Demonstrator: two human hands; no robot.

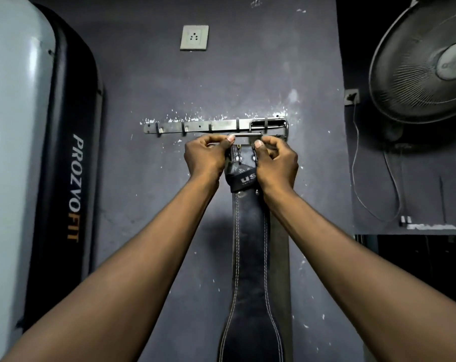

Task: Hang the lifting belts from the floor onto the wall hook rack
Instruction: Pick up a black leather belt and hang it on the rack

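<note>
The left hand [206,155] and right hand [276,160] pinch the buckle [244,135] crosswise, the belt [250,257] hanging toward 6 o'clock and the hook rack [195,125] close at 12 o'clock.

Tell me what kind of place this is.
Most likely a gym: a black leather lifting belt held up at a wall hook rack, a big machine marked PROZVOFIT, and a fan.

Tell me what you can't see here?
Head view:
Bottom end of the black belt: cut off by the lower edge.
Most of the grey belt: hidden behind the black belt.
Sides of the buckle: covered by the left hand and right hand pinching it.
Part of the fan: cut by the right edge.
</note>
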